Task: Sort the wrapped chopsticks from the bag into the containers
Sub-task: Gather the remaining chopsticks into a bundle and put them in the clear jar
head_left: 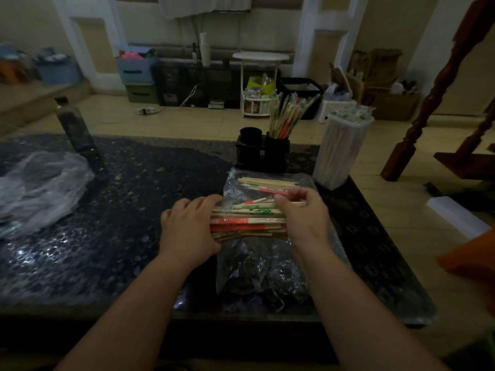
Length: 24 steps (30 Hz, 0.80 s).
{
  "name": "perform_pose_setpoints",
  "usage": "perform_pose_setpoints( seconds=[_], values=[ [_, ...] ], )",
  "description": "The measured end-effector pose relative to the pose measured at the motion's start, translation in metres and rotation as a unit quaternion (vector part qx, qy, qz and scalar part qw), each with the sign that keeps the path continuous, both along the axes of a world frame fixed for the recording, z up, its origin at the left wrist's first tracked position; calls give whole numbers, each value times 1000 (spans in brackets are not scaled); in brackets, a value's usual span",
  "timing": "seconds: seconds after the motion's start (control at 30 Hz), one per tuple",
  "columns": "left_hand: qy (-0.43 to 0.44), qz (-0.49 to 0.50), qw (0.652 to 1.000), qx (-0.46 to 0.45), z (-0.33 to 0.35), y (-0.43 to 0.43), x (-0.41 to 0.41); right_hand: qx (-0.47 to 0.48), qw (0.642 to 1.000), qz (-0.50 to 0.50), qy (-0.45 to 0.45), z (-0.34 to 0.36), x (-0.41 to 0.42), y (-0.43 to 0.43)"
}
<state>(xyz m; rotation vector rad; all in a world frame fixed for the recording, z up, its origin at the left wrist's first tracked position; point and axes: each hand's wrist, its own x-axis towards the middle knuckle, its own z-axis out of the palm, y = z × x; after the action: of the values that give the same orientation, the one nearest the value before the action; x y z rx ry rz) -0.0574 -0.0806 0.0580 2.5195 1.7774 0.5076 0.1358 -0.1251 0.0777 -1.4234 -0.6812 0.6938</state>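
Note:
A clear plastic bag lies on the dark table, with a pile of wrapped chopsticks on its far half. Their wrappers carry red or green bands. My left hand grips the left end of the pile. At the pile's right end, my right hand pinches a few sticks between thumb and fingers. Behind the bag stands a black two-cup holder; its left cup looks empty, and its right cup holds several upright chopsticks. A tall white container at the right is full of wrapped sticks.
A dark bottle stands at the table's back left. A crumpled clear bag lies at the left. The table's right edge runs close to the white container. A wooden stair post rises on the floor to the right.

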Motion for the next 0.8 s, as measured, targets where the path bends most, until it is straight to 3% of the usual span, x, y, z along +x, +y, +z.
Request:
perform_pose_setpoints(
  seconds=[0.17, 0.27, 0.4, 0.53, 0.6, 0.73, 0.8],
  values=[
    [-25, 17, 1000, -5, 0, 0, 0, 19, 994, -49, -98, 1, -3, -4],
    [-30, 35, 999, -5, 1, 0, 1, 15, 989, -5, -149, -2, -10, -4],
    [-17, 50, 999, 2, -1, 2, -1, -7, 985, 82, -150, -5, -11, -4],
    [-19, 50, 999, -6, 1, 1, 0, -1, 979, 40, -199, -4, -8, -3],
    [-28, 51, 998, -1, 2, 0, 2, 12, 983, 22, -180, -6, -11, -4],
    [-36, 52, 998, 15, -1, -2, 4, 2, 966, 80, -244, -8, -16, -5],
    [-39, 53, 998, 8, -2, -2, 4, 2, 967, 115, -228, -6, -12, -4]
  ],
)
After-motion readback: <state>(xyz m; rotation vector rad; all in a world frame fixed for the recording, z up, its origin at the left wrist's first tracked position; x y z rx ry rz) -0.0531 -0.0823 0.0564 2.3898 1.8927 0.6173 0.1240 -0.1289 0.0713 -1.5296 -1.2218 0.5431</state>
